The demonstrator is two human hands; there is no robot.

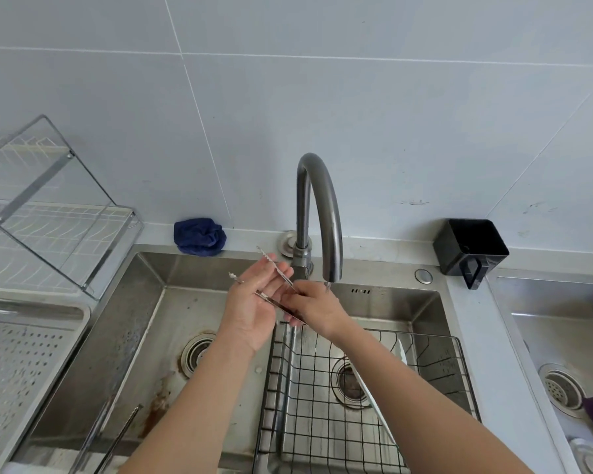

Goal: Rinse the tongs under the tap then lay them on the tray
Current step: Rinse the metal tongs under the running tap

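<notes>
Head view: right hand [317,309] grip pinches tongs [267,257] near hinge, beneath tap [319,206], by sink [134,319] back edge; left hand [254,302] grip flat open, cradling arms.

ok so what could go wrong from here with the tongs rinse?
1. Water from the curved grey metal tap lands on the right hand. The tips of the thin metal tongs, one showing whitish residue, lie left of the stream and may stay unrinsed.
2. Only the right hand grips. The left hand lies open under the wet tongs, so they could slip into the stainless steel sink.
</notes>
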